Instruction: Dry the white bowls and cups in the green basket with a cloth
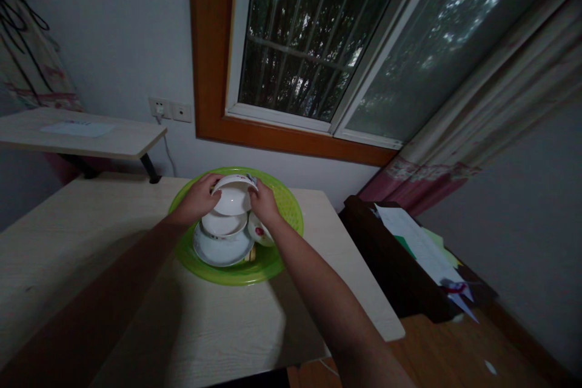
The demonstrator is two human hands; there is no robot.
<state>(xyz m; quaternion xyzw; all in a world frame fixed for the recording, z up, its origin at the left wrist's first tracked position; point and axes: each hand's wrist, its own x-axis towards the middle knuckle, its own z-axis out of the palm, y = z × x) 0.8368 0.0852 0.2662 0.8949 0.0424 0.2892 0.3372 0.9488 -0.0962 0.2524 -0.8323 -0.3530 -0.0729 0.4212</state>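
A white bowl point(233, 199) is tilted with its hollow toward me, held at its rim by both hands. My left hand point(205, 194) grips its left side and my right hand point(264, 201) its right side. Below it a second white bowl point(225, 224) rests on a white plate point(222, 251). Partly behind my right wrist lies a rounded white piece with a red flower point(260, 231). All of these are inside a big green plastic basin point(236, 277). Something small and yellowish point(250, 253) lies beside the plate, too small to name.
The basin stands on a pale wooden table point(218, 327). A raised shelf point(109, 136) with a paper sheet point(78, 128) is at the back left. Behind the table are a wall and a barred window point(309, 42). To the right, papers point(413, 242) lie on dark furniture point(382, 260).
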